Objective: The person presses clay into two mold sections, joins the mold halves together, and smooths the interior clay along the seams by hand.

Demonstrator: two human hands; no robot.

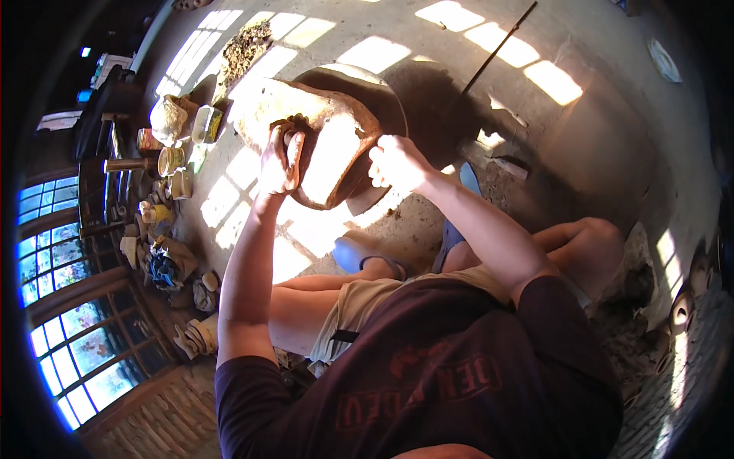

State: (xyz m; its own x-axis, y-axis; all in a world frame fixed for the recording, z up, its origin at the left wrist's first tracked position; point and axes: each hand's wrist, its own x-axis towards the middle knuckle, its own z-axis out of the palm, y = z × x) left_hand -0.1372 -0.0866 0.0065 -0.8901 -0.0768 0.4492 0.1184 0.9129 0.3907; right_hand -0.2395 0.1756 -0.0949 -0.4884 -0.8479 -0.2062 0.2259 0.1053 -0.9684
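Observation:
A large, rounded clay-like piece (330,145), pale brown and partly in bright sun, stands in front of me. A dark opening shows in its upper surface. At that opening is my left hand (283,162), its fingers curled against the edge and darkened as if smeared. My right hand (397,164) is closed beside the piece's right edge. Whatever its fingers may hold is hidden. A round, disc-like form (391,96) shows behind and partly under the piece.
Pots, tubs and a white bag (170,118) crowd the left side. Brown crumbly material (246,47) lies on the floor at the far left. A thin dark stick (498,47) rests toward the far right. My feet, in blue clogs (353,254), are close to the piece.

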